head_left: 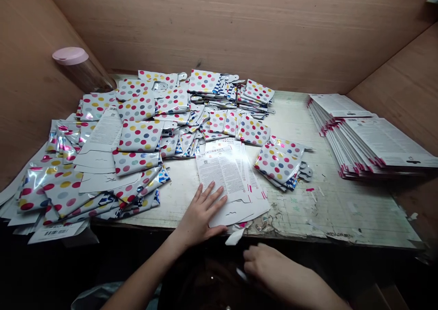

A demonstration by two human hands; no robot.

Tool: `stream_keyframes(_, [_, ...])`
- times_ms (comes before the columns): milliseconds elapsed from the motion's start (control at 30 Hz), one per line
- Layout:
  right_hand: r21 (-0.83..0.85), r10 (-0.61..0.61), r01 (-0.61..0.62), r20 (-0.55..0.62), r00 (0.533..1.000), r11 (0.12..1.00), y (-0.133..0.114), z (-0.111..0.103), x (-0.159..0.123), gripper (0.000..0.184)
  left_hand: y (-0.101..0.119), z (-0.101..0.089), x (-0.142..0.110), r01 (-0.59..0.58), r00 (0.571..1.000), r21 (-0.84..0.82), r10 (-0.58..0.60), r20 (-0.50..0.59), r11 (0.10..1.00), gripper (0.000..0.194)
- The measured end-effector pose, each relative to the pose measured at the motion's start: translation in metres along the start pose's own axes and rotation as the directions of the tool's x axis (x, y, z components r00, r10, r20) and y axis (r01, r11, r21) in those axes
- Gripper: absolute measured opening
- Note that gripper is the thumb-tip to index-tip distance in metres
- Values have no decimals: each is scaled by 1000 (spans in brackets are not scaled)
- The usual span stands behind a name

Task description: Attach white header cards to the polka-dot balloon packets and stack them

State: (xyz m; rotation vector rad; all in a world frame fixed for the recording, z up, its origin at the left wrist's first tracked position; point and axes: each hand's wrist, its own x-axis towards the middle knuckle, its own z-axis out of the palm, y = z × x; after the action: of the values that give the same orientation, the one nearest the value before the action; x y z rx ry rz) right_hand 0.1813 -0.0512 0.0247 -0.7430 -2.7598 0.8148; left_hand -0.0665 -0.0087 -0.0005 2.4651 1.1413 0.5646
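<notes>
My left hand (205, 209) lies flat with its fingers spread on a small fanned pile of white printed cards (222, 175) at the table's front edge. Below that edge my right hand (267, 264) is closed, its fingers curled inward. A small pale sliver shows beside its fingertips, too blurred to name. Just right of the cards sits a short stack of polka-dot foil packets (280, 161) with silvery hang tabs. A torn white scrap (234, 237) hangs over the edge between my hands.
Heaps of polka-dot packets (140, 134) cover the left and back. More loose printed cards (102, 141) lie among them. A pink-lidded clear container (70, 56) stands in the back left corner. At right are leaning stacks of pink-edged cards (386, 139). Wooden panels (239, 27) enclose the table.
</notes>
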Motion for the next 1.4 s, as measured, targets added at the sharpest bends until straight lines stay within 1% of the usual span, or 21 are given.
stream_keyframes(33, [110, 4, -7, 20, 1000, 994, -1, -9, -5, 20, -1, 1, -2, -34, 999, -22, 34, -32, 999, 62])
stream_keyframes(100, [214, 101, -83, -75, 992, 973, 6, -25, -3, 13, -1, 3, -7, -59, 994, -69, 53, -92, 996, 39])
stream_keyframes(200, [104, 172, -145, -334, 927, 984, 30, -33, 20, 22, 5, 7, -7, 85, 982, -128, -105, -160, 988, 17])
stream_keyframes(267, [57, 164, -154, -425, 890, 986, 43, -25, 38, 14, 11, 9, -3, 212, 948, -133, -237, -212, 968, 17])
stream_keyframes(333, [88, 228, -213, -498, 837, 973, 51, -11, 52, 13, 15, 10, 3, 307, 900, -114, -327, -289, 945, 20])
stream_keyframes(400, [97, 297, -296, -570, 766, 950, 51, 1, 59, 13, 18, 9, 8, 453, 815, -64, -443, -374, 889, 26])
stream_keyframes(467, [6, 269, -346, -643, 717, 938, 49, 10, 60, 16, 18, 6, 9, 625, 719, 33, -558, -415, 780, 40])
stream_keyframes(500, [-59, 231, -359, -668, 708, 931, 47, 13, 59, 18, 17, 3, 9, 681, 692, 88, -598, -405, 727, 42])
stream_keyframes(567, [-177, 158, -369, -681, 715, 912, 42, 15, 56, 21, 14, -3, 7, 710, 692, 158, -639, -335, 686, 40])
stream_keyframes(633, [-240, 133, -371, -653, 746, 897, 37, 14, 54, 22, 11, -10, 5, 687, 720, 118, -650, -244, 717, 39])
stream_keyframes(767, [-280, 111, -329, -586, 803, 902, 29, 5, 62, 39, 18, -29, 7, 635, 756, -162, -651, -67, 755, 41])
stream_keyframes(833, [-325, 47, -292, -593, 804, 900, 28, 1, 70, 42, 25, -40, 10, 587, 786, -297, -618, -12, 753, 42])
stream_keyframes(933, [-396, -35, -278, -624, 780, 875, 30, -6, 80, 41, 29, -49, 18, 567, 772, -409, -635, -39, 715, 45])
stream_keyframes(1033, [-389, -58, -267, -650, 758, 882, 30, -16, 75, 38, 19, -41, 30, 560, 693, -440, -688, -217, 702, 48])
stream_keyframes(1100, [-392, -112, -223, -671, 733, 893, 30, -32, 61, 39, 9, -26, 39, 618, 617, -354, -712, -336, 702, 53])
stream_keyframes(1167, [-412, -179, -211, -725, 666, 886, 37, -59, 38, 43, 1, -11, 46, 740, 566, -174, -741, -362, 650, 61])
stream_keyframes(1200, [-425, -199, -244, -762, 616, 871, 46, -77, 24, 46, -1, -6, 49, 788, 555, -68, -753, -352, 612, 66])
stream_keyframes(1267, [-435, -193, -403, -835, 515, 806, 79, -121, -5, 46, -3, 1, 52, 823, 561, 109, -764, -320, 558, 78])
stream_keyframes(1300, [-421, -154, -517, -863, 481, 746, 101, -145, -19, 43, -4, 1, 53, 819, 572, 161, -761, -307, 551, 82])
stream_keyframes(1333, [-398, -86, -624, -879, 469, 672, 127, -168, -33, 39, -3, 0, 54, 814, 580, 184, -759, -295, 551, 81])
stream_keyframes(1400, [-312, 159, -801, -882, 444, 511, 181, -211, -53, 39, -3, -4, 55, 816, 578, 167, -772, -266, 554, 74])
